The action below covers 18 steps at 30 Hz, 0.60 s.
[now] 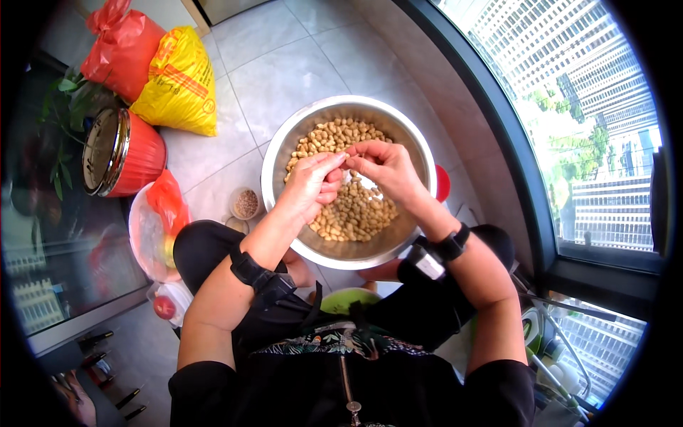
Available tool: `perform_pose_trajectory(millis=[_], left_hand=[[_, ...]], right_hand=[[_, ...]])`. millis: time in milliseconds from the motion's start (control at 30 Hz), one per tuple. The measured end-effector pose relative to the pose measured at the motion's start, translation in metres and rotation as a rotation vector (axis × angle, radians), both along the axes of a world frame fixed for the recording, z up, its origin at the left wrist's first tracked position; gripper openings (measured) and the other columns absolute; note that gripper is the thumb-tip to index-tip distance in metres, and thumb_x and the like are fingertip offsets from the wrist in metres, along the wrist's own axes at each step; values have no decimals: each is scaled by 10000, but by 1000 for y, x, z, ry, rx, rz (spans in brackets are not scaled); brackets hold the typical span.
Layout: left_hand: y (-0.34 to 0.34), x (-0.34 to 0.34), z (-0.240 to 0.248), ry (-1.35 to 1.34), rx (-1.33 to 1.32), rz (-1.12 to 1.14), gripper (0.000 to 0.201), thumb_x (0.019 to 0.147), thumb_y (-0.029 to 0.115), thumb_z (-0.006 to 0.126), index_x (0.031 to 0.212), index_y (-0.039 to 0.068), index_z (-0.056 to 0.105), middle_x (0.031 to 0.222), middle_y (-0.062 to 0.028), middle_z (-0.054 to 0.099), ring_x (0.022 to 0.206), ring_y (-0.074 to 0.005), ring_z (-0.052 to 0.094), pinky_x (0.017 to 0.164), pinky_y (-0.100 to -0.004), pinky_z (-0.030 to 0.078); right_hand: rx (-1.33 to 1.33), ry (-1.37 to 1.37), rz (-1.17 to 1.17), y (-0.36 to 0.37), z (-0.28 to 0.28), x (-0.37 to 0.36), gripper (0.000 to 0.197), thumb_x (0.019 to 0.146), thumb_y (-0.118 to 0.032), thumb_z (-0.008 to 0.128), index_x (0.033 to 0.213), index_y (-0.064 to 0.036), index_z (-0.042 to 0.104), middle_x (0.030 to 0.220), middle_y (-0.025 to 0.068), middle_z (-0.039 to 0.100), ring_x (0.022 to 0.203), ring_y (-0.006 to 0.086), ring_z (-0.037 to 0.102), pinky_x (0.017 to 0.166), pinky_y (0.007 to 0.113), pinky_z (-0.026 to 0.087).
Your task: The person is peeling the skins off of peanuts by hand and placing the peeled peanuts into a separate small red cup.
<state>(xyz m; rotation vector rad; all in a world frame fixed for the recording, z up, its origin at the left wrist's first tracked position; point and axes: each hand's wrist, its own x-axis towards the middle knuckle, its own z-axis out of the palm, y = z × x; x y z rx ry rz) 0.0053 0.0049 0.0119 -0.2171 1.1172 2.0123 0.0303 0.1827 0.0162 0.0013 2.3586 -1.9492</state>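
My two hands meet above the middle of a wide stainless-steel basin (pixel 269 167), fingertip to fingertip. My left hand (pixel 314 183) comes in from the lower left with the thumb and index finger pinched together and the other fingers curled loosely into the palm. My right hand (pixel 390 169) comes from the other side, its thumb and index finger drawn together at the same point, its remaining fingers bent and bunched behind them. Neither hand is spread open. Whatever sits between my fingertips is too small to make out, so I cannot tell whether I am gripping a peanut, a kernel or a bit of shell.

Below my hands, the unshelled peanuts (pixel 356 211) lie in the basin, one heap toward me and another toward the far wall, with a bright patch of bare metal showing between them. A dark strap (pixel 265 278) circles my left wrist, and another band (pixel 451 245) circles my right one.

Just left of the basin, a small round container (pixel 233 202) on the tiled floor (pixel 270 44) holds pinkish-brown bits that look like shelled kernels. Farther left stand a pale pink tub (pixel 137 226) and a red pot (pixel 139 154), with a yellow plastic bag (pixel 181 85) beyond them.
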Motion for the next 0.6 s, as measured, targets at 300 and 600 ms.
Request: perform_pose_trajectory(millis=[300,600], left_hand=[[-1,0,3,5,-4,1,171,924,222,569,903,52,560,647,38,430,470,-10,337,367,-145,220],[-3,2,-2,46,-46,-39,186,910,224,592,845,53,559,634,40,438,461,-10,342,363,-150,222]], right_hand=[[-102,100,5,-7,-12,0,158,860,-164,637,852,-6,623,615,-33,525,573,53,443,507,233,368],[79,131,-21,-13,-8,9,194,853,-158,629,766,-2,555,587,33,507,555,83,449,502,263,381]])
